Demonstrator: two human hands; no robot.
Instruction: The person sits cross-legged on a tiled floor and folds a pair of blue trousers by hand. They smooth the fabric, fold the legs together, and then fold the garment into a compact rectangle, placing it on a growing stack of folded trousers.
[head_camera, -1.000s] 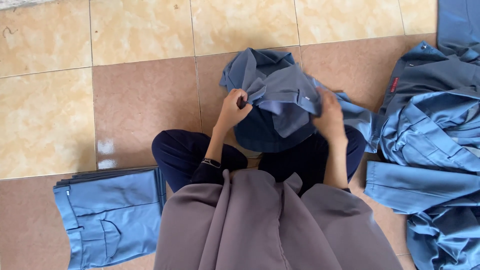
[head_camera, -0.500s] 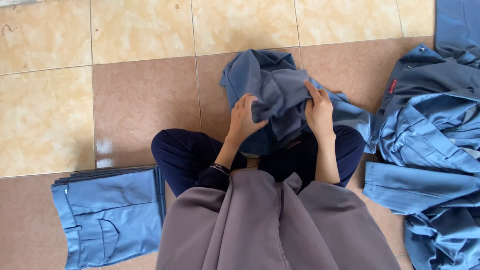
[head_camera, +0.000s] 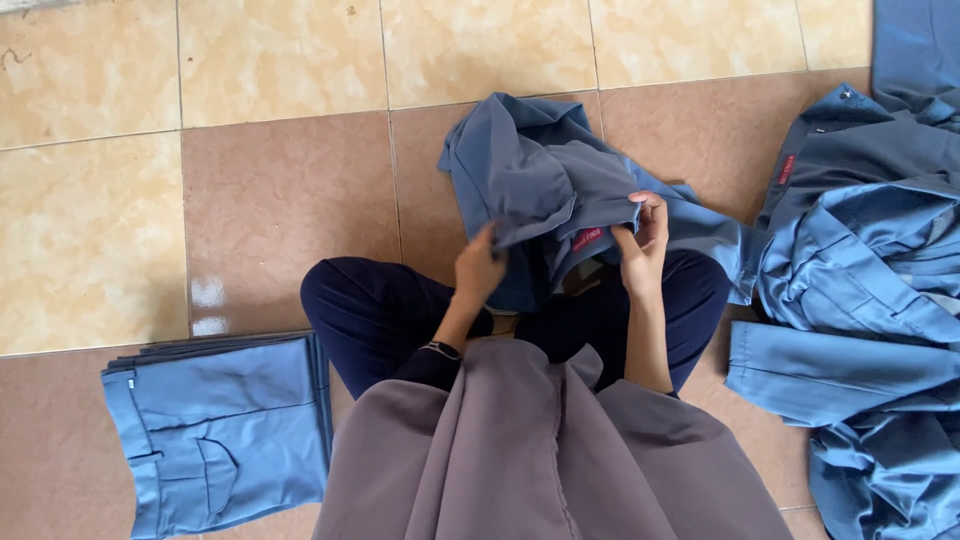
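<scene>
On lap, both hands gripping blue garment (head_camera: 540, 180)

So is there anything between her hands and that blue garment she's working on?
Nothing visible does. The left hand and the right hand both grip the crumpled blue garment directly, held over the lap.

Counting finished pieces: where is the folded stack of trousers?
In the head view, the folded stack lies on the floor tiles at the person's left, beside the left knee, low in the frame.
</scene>
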